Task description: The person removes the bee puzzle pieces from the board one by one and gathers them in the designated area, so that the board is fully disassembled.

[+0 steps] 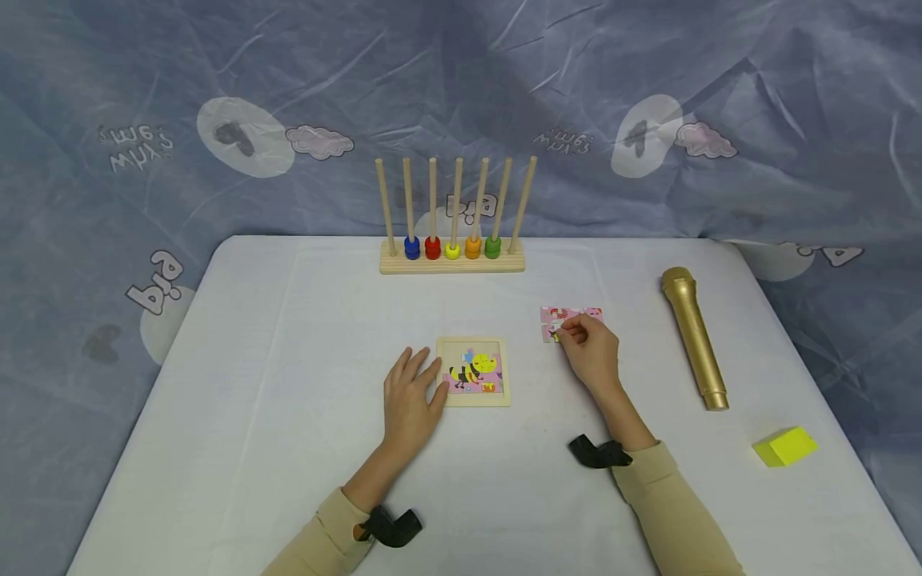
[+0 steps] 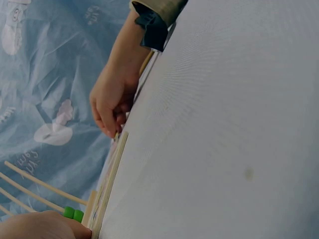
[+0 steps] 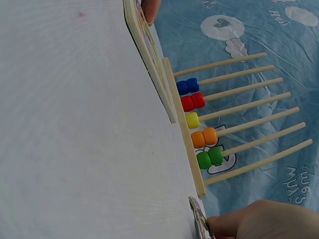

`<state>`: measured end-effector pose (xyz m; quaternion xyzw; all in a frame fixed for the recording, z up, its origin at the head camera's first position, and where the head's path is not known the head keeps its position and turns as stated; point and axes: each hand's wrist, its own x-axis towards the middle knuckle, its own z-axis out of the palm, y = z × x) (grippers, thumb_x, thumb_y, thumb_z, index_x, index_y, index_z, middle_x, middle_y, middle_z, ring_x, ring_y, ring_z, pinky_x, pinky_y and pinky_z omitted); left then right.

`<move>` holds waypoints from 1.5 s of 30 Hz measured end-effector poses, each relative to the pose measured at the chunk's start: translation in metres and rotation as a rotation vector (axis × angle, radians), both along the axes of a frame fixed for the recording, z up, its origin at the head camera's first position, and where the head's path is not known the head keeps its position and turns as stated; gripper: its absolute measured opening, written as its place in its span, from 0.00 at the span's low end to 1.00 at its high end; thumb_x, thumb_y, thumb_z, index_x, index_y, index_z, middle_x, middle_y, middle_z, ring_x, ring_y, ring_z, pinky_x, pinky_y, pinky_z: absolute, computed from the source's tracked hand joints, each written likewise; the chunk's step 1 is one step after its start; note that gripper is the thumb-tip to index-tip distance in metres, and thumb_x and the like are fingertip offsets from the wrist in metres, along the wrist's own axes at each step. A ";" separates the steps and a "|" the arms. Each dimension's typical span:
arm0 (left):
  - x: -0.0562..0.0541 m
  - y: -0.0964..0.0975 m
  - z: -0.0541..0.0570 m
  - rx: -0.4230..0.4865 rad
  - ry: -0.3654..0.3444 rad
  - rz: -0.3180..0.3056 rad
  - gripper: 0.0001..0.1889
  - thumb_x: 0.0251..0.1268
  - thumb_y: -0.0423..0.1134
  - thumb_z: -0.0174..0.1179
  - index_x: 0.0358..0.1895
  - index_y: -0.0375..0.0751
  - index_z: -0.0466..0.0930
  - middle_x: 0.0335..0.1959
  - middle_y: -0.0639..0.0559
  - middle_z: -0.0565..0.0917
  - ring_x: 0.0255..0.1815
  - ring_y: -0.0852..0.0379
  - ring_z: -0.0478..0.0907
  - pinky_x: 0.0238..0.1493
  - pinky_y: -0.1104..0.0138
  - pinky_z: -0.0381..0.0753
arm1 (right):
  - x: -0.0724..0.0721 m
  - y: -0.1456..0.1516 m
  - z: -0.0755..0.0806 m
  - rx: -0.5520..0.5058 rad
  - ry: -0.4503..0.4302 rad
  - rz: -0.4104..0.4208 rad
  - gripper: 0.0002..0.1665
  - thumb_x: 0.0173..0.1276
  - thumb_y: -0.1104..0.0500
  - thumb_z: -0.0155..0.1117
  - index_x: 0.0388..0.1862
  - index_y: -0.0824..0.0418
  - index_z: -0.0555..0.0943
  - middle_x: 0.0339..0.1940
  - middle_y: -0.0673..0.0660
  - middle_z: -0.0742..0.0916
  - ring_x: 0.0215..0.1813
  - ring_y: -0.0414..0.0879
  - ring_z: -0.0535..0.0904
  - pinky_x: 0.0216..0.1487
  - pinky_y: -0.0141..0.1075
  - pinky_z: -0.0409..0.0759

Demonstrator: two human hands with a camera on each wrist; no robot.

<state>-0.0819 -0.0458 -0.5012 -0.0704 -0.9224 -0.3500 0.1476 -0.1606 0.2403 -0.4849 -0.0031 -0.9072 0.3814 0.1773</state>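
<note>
A wooden puzzle tray (image 1: 506,376) with a bee picture partly filled in lies flat on the white table. My left hand (image 1: 412,398) rests at its left edge, fingers spread, thumb over the lower left border. Farther right and back, pink puzzle pieces (image 1: 549,314) lie grouped together. Over them, my right hand (image 1: 592,352) pinches a puzzle piece (image 3: 198,215) between thumb and bent fingers; much of the piece is hidden by the fingertips. In the left wrist view the right hand (image 2: 112,99) points down, fingertips close to the table.
A wooden peg rack (image 1: 452,266) with coloured beads stands at the table's back edge. To the right lie a gold microphone-shaped tube (image 1: 695,336) and a yellow block (image 1: 785,446). A patterned blue-grey cloth (image 1: 461,80) hangs behind the table.
</note>
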 end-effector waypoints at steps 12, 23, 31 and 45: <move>0.001 -0.001 -0.002 -0.002 0.003 0.003 0.19 0.60 0.37 0.66 0.54 0.34 0.83 0.64 0.40 0.77 0.73 0.38 0.62 0.68 0.42 0.60 | 0.001 0.000 0.001 0.072 0.001 0.020 0.06 0.58 0.64 0.70 0.28 0.66 0.82 0.24 0.60 0.82 0.27 0.47 0.74 0.31 0.34 0.69; 0.001 -0.001 0.000 -0.013 -0.015 0.004 0.19 0.61 0.38 0.65 0.55 0.35 0.83 0.64 0.40 0.76 0.73 0.39 0.62 0.69 0.42 0.59 | 0.000 0.000 -0.002 0.100 -0.051 0.022 0.08 0.58 0.62 0.72 0.28 0.66 0.82 0.24 0.60 0.80 0.27 0.47 0.72 0.33 0.37 0.68; 0.001 -0.001 0.000 -0.016 -0.008 0.002 0.19 0.60 0.38 0.65 0.55 0.35 0.83 0.64 0.40 0.77 0.73 0.38 0.62 0.68 0.42 0.60 | 0.001 -0.001 0.000 0.109 -0.041 0.020 0.09 0.57 0.62 0.72 0.27 0.66 0.81 0.23 0.60 0.79 0.28 0.48 0.73 0.33 0.38 0.68; 0.000 -0.001 -0.002 -0.013 -0.028 0.002 0.19 0.61 0.37 0.65 0.55 0.35 0.82 0.64 0.41 0.76 0.73 0.39 0.61 0.69 0.43 0.59 | 0.001 -0.001 0.000 0.115 -0.044 0.012 0.08 0.57 0.63 0.72 0.28 0.66 0.82 0.24 0.61 0.80 0.27 0.42 0.69 0.33 0.38 0.68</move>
